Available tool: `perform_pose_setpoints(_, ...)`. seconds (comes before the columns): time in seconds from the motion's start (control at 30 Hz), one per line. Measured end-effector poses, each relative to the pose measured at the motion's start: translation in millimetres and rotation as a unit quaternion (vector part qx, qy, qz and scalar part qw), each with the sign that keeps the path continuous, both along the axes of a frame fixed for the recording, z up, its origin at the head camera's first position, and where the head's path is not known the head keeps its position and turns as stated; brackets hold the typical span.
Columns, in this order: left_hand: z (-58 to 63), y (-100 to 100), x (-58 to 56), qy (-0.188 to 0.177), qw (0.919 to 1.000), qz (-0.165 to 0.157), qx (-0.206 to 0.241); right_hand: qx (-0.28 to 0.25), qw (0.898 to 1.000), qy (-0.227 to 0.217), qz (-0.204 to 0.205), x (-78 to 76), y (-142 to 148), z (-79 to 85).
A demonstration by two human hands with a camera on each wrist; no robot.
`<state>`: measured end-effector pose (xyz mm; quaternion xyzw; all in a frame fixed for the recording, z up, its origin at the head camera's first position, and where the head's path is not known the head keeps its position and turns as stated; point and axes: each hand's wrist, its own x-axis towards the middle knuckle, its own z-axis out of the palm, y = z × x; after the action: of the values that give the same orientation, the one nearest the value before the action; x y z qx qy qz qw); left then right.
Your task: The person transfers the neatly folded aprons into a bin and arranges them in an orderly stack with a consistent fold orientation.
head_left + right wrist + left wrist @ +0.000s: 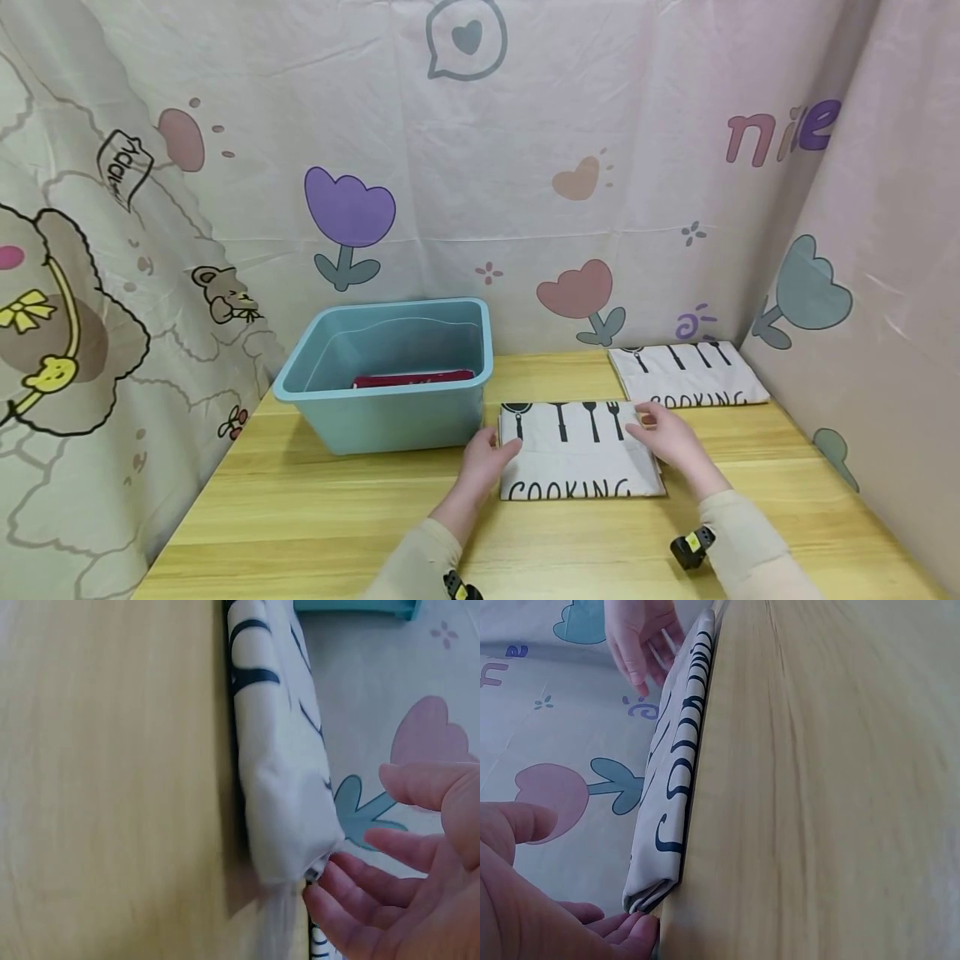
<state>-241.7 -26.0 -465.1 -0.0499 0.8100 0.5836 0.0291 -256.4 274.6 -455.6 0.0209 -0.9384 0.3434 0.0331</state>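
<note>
Both ends of the near cloth [573, 460] are touched, by the left hand [482, 463] and right hand [672, 435], fingers loose, not gripping. It lies on the surface [337, 525] right of the tub [397, 425]. Its folds might flop open if only the top gets lifted. Its long side runs left to right; its printed fork [616, 418] points away from the person.

Folded cloth [671, 776]: runs lengthwise up the view, white with dark lettering, layered at the near end.
Left hand [540, 911]: sits lower left with fingertips at that end, thumb raised clear.
Right hand [641, 634]: hangs beside the far part, fingers spread.
Table [817, 787]: shows pale wood grain.
Printed curtain [555, 735]: bears a pink flower [562, 787] with teal leaves [615, 770].
</note>
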Motion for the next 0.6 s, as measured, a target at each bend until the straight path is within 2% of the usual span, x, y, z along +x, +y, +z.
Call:
perform_pose_setpoints(0.2, -1.7, 2.5, -1.6, -0.003, 1.0, 0.003, 0.007, -0.021, 0.998, -0.054, -0.019, -2.1, 6.3, -4.2)
perform_pose_setpoints(0.6, -2.6, 1.6, -6.9, -0.016, 0.9991, 0.015, 0.035, -0.019, 0.998, -0.063, -0.004, -8.9, 12.1, -12.6)
